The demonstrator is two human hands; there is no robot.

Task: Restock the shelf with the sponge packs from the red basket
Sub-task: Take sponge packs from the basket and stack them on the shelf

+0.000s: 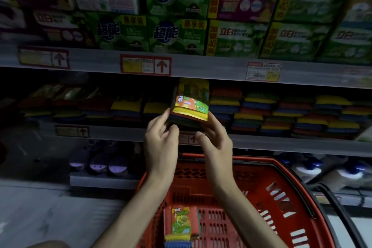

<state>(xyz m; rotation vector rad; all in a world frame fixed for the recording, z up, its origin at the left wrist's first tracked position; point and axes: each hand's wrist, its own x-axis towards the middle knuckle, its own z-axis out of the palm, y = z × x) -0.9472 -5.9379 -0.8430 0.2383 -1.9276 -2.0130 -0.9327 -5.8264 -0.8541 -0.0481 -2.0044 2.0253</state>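
**Both hands at the shelf front.** The left hand [161, 139] and the right hand [216, 143] together grip the near end of one sponge pack [190, 102]. Their fingertips are on its lower left and right corners and their thumbs curl beneath, so neither hand is free. The pack is tilted, label up and far end raised, over the front edge of the sponge shelf [118, 133]. It sits between a low stack [125, 108] on the left and taller stacks [255, 110] on the right. Whether it already rests on anything cannot be told. To do this step well, level the pack, square it to the gap and slide it back flush with its neighbours. Let go only once it lies flat, or it may catch the taller stacks. A second pack [180, 225] lies near the left wall of the red basket [285, 169] below.
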